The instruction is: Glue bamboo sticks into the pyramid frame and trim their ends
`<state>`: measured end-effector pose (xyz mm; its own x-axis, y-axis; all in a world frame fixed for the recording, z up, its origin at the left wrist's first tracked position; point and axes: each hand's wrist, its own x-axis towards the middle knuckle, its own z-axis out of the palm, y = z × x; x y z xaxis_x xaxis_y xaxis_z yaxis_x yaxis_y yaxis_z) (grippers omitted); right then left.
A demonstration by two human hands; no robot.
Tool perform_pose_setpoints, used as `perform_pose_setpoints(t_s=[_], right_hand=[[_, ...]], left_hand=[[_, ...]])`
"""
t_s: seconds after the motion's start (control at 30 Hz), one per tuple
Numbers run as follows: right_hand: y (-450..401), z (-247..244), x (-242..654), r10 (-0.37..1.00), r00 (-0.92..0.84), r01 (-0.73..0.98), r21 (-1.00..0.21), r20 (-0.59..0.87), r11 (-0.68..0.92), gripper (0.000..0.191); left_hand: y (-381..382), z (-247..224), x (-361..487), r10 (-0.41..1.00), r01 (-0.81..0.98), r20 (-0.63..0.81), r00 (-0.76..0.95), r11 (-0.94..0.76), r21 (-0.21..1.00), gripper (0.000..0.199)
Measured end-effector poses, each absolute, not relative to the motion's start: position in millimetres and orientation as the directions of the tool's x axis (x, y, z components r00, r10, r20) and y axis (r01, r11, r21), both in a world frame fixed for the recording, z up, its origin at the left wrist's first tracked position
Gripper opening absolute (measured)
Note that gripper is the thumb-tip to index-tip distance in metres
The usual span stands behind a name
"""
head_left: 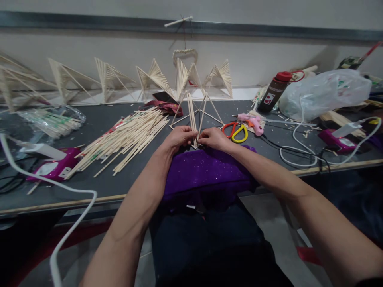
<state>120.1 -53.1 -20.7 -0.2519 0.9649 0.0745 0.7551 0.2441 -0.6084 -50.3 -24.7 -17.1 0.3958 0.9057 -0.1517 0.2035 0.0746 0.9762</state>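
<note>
A small frame of pale wooden sticks point(192, 115) stands on the dark table in front of me, with several sticks side by side running down to its near corner. My left hand point(183, 136) has its fingers closed on these sticks from the left, close to the bottom. From the right, my right hand point(212, 138) pinches at the same low corner; its fingertips touch the sticks there. A purple cloth point(206, 171) lies under my wrists at the table's front edge.
Loose sticks point(128, 135) lie in a pile at left. Right of the frame are scissors point(239, 134), a pink glue gun point(253, 122), a dark bottle point(273, 93) and cables. Finished stick shapes point(155, 77) line the wall. Purple power boxes point(58, 163) sit at both sides.
</note>
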Motion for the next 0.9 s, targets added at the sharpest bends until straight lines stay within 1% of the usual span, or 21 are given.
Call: perform_pose_setpoints(t_s=[0.23,0.43,0.57,0.8,0.9], right_hand=[[-53.4,-20.5,119.8,0.962,-0.256,0.765,-0.589,0.09,0.259,0.021],[-56.4,-22.8,125.9,0.962,-0.251,0.721,-0.643,0.105,0.258,0.018],[-55.3,-24.5,125.4,0.959,-0.251,0.732,-0.623,0.131,0.277,0.018],[-54.1,-19.9,123.6,0.966,-0.235,0.749,-0.613,0.111,0.253,0.02],[-52.4,-21.8,127.4,0.965,-0.21,0.764,-0.59,0.157,0.262,0.02]], left_hand=[[-24.7,-17.2,-49.9,0.904,0.2,-0.16,0.395,0.085,0.976,0.025],[-24.0,-19.3,-49.9,0.911,0.18,-0.156,0.382,0.093,0.979,0.024],[-23.1,-19.9,-50.0,0.911,0.168,-0.146,0.386,0.087,0.982,0.022],[-24.3,-18.2,-49.4,0.916,0.194,-0.153,0.372,0.085,0.977,0.023],[-23.5,-18.8,-50.3,0.915,0.176,-0.148,0.375,0.087,0.981,0.025]])
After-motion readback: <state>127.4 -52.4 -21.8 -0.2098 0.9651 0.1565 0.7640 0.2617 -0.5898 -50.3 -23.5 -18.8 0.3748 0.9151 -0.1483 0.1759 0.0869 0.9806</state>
